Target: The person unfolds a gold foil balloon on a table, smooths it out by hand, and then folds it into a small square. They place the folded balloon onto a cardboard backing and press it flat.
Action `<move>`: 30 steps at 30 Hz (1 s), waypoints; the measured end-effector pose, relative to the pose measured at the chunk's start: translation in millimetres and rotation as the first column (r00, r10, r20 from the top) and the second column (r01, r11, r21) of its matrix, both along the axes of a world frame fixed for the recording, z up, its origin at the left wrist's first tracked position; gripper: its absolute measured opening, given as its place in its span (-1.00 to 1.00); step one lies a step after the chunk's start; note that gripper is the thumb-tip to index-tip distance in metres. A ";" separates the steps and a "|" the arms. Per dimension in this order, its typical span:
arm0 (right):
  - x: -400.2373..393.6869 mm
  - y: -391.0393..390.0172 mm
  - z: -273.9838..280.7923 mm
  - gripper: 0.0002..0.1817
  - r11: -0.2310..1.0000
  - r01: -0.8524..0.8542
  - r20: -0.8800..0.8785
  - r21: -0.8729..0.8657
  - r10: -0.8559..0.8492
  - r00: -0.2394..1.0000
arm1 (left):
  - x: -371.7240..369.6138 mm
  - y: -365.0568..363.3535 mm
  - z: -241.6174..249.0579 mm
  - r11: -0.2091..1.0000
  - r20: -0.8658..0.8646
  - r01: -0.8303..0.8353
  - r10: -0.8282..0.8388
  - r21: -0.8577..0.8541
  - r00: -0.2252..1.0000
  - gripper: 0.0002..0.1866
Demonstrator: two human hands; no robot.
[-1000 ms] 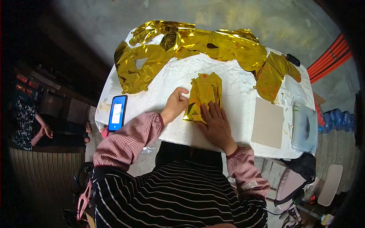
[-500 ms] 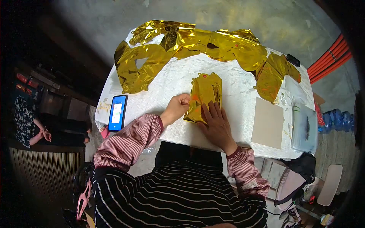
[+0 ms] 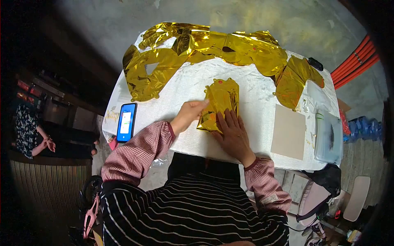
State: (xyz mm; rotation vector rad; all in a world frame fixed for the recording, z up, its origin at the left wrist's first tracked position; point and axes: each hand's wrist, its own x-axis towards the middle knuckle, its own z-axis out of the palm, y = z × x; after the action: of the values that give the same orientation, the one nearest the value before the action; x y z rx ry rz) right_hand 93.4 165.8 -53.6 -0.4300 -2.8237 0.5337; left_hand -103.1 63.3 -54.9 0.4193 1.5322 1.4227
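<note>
A folded gold foil balloon [image 3: 221, 93] lies on the white-covered table, with small tabs and a red dot at its far end. At its left edge, the fingers of my left hand [image 3: 189, 115] are pinched together on the foil. My right hand [image 3: 234, 137] lies flat on the near right part, fingers stretched out and pressing the foil down. More gold foil balloons, one at left [image 3: 152, 80], one at right [image 3: 289, 90] and others between, spread in an arc along the table's far side.
A lit phone [image 3: 126, 123] lies on the left of the table [image 3: 184, 147]. To the right are a beige card [image 3: 288, 132] and a clear plastic pack [image 3: 328, 137]. A small black object [image 3: 315, 64] is at the far right corner. Another person [image 3: 30, 131] is at far left.
My left hand's fingers have moved slightly up and right along the left edge of the folded balloon. The orange reflection on the foil is gone. My right hand stays flat in place.
</note>
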 end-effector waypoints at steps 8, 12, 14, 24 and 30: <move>-0.1 0.4 1.0 -0.28 1.000 0.002 -0.001 -0.009 -0.002 1.000 | 17.0 5.2 -14.1 0.996 -0.230 -0.058 0.071 0.064 0.971 -0.94; 0.7 0.4 0.7 -0.28 1.000 -0.003 -0.010 0.013 0.003 1.000 | 18.8 4.9 -16.6 0.996 -0.599 -0.088 0.076 0.009 0.797 -0.80; 0.7 0.1 0.9 -0.29 1.000 -0.004 -0.022 0.009 0.005 1.000 | 23.6 5.5 -6.2 0.995 -0.673 -0.081 0.016 -0.065 0.739 -0.75; 0.3 0.8 -2.2 -0.26 1.000 0.007 -0.018 0.031 -0.006 1.000 | 12.5 0.2 -8.5 0.993 -0.974 0.111 0.016 0.042 0.226 -0.42; 0.6 -1.3 1.4 -0.24 0.999 0.030 0.015 0.018 -0.030 0.999 | -7.8 -0.3 -4.5 0.841 -0.880 0.364 -0.464 -0.400 0.103 -0.49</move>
State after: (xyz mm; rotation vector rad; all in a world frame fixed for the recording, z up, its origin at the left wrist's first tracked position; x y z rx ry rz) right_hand 94.0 164.4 -52.3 -0.4744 -2.8290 0.5010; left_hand -110.9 63.0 -59.3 1.8399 2.1212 0.4830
